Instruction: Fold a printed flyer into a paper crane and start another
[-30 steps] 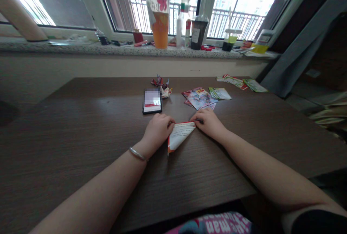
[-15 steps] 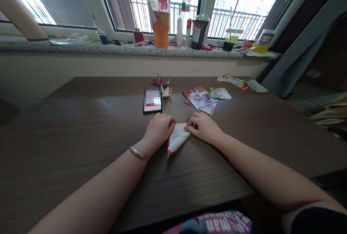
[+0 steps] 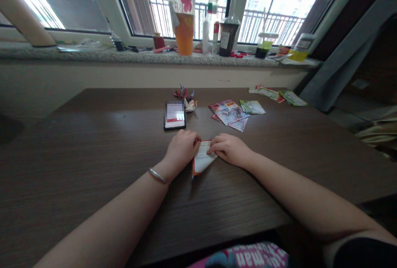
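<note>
A small sheet of printed paper [image 3: 204, 161], folded to a pointed shape with red and orange edging, lies on the table between my hands. My left hand [image 3: 183, 146] is closed on its upper left edge, fingers curled and thumb partly hidden. From the other side, my right hand [image 3: 230, 148] reaches over the upper right part, its fingers bent onto the paper and covering that edge. Just beyond my left hand lies a phone [image 3: 175, 116] with its screen lit. Beside the phone are a crumpled dark red wrapper [image 3: 183, 93] and a crumpled whitish paper [image 3: 190, 105].
Overlapping colourful printed sheets [image 3: 228, 112] and a small green-and-white stack [image 3: 252, 107] lie beyond my right hand. More strips of printed paper [image 3: 269, 93] are near the table's back right. Drink cups, including a tall orange one [image 3: 185, 32], and bottles line the windowsill [image 3: 139, 56].
My right hand has shifted slightly left and nearer to me, its fingers now further over the paper. My left hand stays in place.
</note>
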Demonstrator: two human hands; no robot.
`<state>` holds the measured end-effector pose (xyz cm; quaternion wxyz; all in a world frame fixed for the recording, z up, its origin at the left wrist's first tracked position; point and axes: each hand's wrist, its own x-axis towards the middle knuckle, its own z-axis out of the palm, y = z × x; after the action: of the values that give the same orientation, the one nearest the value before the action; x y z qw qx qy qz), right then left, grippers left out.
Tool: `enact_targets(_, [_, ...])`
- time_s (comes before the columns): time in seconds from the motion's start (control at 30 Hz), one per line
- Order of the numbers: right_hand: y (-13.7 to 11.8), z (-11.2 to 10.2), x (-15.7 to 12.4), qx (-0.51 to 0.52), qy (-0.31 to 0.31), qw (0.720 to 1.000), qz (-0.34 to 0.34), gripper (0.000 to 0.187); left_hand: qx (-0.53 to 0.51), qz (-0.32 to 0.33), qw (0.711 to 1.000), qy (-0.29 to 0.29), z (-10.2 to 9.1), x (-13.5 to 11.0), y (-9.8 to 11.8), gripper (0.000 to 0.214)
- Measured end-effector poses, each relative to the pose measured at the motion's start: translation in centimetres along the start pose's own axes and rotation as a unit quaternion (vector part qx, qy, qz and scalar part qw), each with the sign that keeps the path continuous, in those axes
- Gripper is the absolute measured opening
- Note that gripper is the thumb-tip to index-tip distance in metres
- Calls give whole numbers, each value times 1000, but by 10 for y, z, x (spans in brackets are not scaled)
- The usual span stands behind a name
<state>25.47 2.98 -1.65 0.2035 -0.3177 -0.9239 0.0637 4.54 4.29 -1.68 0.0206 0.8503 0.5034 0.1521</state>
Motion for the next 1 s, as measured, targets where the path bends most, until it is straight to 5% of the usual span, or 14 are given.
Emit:
enact_targets(0.3, [0,-11,-4,-60,-36,995,-69,21,5,-5,1000,1,-2,1,3,16])
enact_targets(0.67, [-6,-23,-8,-65,-71,993,-76,19,22,-22,1000,3,-5,0,3,16])
enact_targets(1.0, [-4,-20,-10,-51,-41,998,-2,19,58,-66,996,1,-7,0,3,17])
